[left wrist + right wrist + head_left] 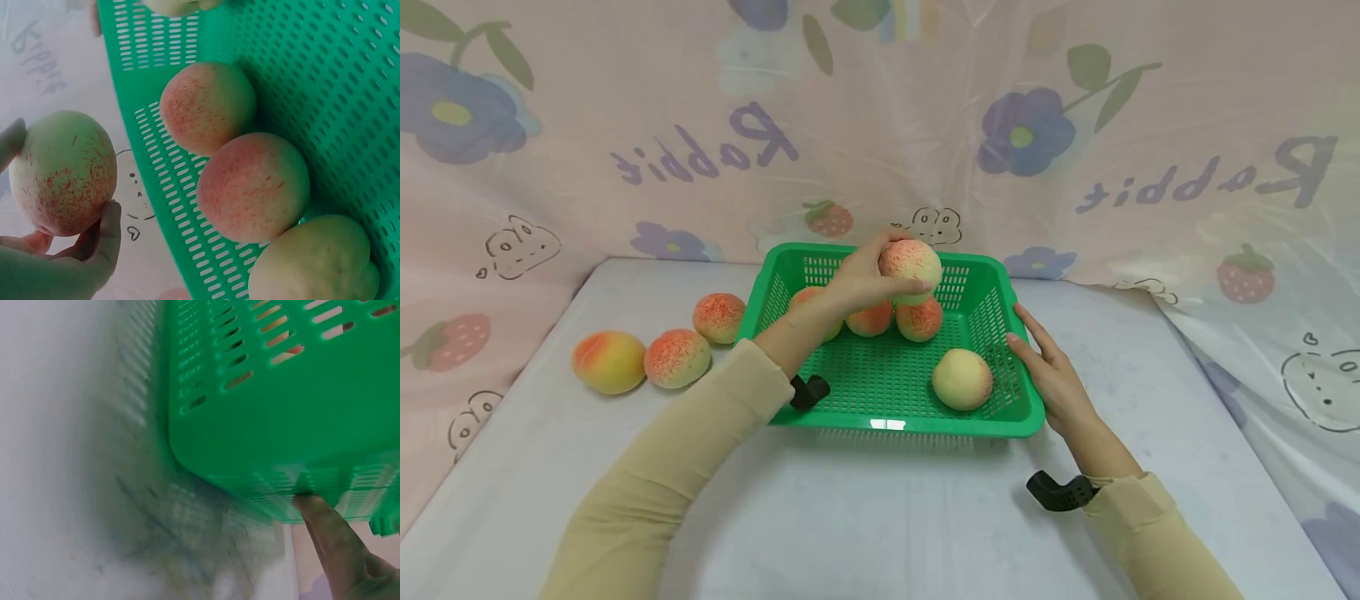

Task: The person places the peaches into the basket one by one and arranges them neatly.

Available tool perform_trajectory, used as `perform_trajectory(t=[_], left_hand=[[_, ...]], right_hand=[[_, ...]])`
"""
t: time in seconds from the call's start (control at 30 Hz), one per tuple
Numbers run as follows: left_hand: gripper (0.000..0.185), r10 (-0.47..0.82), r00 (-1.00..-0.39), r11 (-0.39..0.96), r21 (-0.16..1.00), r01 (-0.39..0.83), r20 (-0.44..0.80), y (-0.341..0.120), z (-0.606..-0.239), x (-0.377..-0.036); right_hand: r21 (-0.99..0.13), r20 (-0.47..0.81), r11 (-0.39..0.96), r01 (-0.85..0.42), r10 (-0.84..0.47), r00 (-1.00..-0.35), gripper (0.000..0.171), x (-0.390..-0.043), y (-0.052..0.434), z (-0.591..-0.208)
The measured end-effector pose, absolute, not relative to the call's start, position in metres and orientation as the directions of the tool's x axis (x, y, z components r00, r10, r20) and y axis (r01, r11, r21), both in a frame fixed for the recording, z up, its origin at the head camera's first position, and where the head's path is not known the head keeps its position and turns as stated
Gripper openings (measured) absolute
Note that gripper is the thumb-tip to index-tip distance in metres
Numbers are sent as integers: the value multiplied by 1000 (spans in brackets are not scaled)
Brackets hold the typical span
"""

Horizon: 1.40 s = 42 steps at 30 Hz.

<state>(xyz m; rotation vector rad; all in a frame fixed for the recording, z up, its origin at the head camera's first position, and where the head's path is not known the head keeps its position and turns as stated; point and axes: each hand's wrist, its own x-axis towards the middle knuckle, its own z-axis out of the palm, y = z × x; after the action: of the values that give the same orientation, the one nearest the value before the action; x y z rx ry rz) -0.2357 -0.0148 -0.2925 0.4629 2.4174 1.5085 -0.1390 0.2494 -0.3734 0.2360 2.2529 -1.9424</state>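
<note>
My left hand (865, 277) holds a speckled pink-and-cream peach (912, 265) above the far side of a green plastic basket (962, 428), thumb and fingers around the fruit. In the left wrist view, that peach (64, 172) shows beyond the rim. Below the hand, several peaches lie in the basket along its far wall, among them a red one (919, 319). A paler peach (962, 380) sits near the front right corner. My right hand (1060, 383) grips the basket's right side, thumb at the rim and fingers (334, 540) against the outer wall.
Left of the basket, on the white-covered table (880, 517), lie a yellow-orange peach (609, 362), a speckled peach (677, 358) and a redder one (719, 317). A printed curtain (880, 125) hangs right behind the basket.
</note>
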Motion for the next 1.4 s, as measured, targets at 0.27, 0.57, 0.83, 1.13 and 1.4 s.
perform_trajectory(t=[0.27, 0.57, 0.83, 1.13, 1.4], left_hand=[[73, 408, -903, 482, 872, 87, -136, 3, -300, -240], [68, 593, -798, 428, 882, 200, -107, 17, -316, -244], [70, 623, -782, 452, 832, 322, -36, 32, -328, -246], [32, 620, -784, 483, 802, 352, -30, 44, -331, -244], [37, 652, -755, 507, 780, 366, -70, 45, -334, -245]], right_hand=[[-964, -221, 149, 221, 22, -975, 64, -139, 249, -373], [-965, -223, 141, 222, 12, -975, 64, -139, 250, -374], [-965, -229, 130, 228, 10, -973, 64, -139, 250, -373], [-964, -238, 124, 237, 6, -971, 63, -138, 250, -373], [-963, -230, 140, 230, 15, -973, 64, -140, 249, -373]])
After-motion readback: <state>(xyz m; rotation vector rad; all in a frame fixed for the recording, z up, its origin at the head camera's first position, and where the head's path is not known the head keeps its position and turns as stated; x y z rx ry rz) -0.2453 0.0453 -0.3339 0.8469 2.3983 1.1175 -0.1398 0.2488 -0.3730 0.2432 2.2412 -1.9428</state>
